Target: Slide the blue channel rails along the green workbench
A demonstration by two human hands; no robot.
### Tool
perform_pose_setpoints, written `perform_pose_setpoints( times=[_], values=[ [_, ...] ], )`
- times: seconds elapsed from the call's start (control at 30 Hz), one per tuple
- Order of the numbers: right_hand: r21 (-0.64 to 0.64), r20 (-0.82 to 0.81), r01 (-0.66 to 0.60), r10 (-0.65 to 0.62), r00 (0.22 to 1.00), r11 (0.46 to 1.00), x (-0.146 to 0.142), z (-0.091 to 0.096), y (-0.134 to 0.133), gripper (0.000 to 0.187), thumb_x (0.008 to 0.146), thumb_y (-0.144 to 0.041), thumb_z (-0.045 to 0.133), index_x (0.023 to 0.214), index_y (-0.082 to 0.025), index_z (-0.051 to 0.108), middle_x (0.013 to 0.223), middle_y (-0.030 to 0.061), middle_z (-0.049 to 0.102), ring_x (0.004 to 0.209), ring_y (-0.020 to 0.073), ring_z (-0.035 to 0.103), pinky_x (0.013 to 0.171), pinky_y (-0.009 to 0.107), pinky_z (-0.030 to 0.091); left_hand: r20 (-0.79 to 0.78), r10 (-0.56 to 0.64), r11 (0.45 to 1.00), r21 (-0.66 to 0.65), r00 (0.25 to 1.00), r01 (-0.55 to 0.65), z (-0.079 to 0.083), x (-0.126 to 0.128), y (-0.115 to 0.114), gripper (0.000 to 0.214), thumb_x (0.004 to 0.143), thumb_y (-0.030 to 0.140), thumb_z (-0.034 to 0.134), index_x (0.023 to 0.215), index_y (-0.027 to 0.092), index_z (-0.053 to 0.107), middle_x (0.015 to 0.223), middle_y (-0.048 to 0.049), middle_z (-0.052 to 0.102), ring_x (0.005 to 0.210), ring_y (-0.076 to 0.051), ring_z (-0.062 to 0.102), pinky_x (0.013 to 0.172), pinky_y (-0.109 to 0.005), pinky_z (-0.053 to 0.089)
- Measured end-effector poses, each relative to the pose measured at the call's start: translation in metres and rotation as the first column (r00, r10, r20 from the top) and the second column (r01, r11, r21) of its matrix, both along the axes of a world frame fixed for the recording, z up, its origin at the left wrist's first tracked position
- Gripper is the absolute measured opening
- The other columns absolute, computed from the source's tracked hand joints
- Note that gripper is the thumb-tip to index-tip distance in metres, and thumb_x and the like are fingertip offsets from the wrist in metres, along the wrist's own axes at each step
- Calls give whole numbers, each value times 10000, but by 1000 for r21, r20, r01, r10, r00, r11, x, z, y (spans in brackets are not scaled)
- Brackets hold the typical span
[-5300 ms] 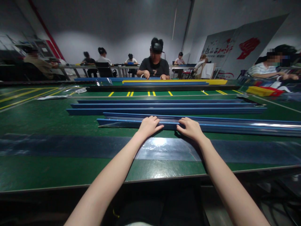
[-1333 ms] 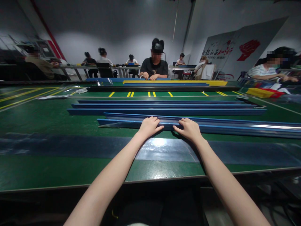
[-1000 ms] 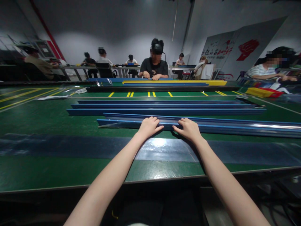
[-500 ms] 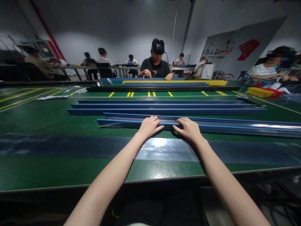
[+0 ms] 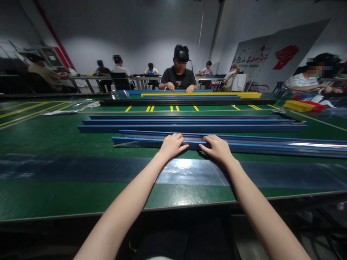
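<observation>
A long blue channel profile (image 5: 141, 142) lies across the table before me and runs out of view at the right. My left hand (image 5: 172, 145) grips its near wall, thumb on the front and fingers curled over into the groove. A short way to the right, my right hand (image 5: 217, 147) holds the same wall in the same manner, its thumb pointing at the left one. The fingertips of both hands are partly hidden inside the channel. Closer to me, a flat clear plastic sleeve (image 5: 81, 168) stretches across the table, passing beneath my forearms.
Beyond the channel lie several more blue profiles (image 5: 189, 128). Farther off are a black strip (image 5: 168, 102) and a yellow strip (image 5: 249, 95). A co-worker (image 5: 179, 74) sits opposite, hands on a blue strip. Yellow and red trays (image 5: 300, 105) stand at right on the green table (image 5: 54, 202).
Both of my hands and the blue channel stay in place. Across the table, the co-worker's hands have shifted, coming a little nearer each other.
</observation>
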State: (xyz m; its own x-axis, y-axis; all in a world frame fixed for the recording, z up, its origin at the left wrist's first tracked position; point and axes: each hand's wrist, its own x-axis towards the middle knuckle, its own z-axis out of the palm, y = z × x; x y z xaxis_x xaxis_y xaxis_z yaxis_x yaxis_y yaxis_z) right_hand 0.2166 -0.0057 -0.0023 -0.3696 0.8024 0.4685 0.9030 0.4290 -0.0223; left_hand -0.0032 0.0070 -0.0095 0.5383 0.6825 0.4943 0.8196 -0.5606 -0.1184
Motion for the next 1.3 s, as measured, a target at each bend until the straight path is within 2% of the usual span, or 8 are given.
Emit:
perform_pose_setpoints(
  times=[1.3],
  values=[
    [-33,-30,-12,11,999,999,2,0,1,330,816,-471,438,878,-211,631,1047,41,643,959,185,552,754,285,429,-9,7,1000,-14,1000,-7,1,1,-1,331,856,454,437,869,160,587,1023,-56,605,917,-183,531,741,-285,411]
  ],
)
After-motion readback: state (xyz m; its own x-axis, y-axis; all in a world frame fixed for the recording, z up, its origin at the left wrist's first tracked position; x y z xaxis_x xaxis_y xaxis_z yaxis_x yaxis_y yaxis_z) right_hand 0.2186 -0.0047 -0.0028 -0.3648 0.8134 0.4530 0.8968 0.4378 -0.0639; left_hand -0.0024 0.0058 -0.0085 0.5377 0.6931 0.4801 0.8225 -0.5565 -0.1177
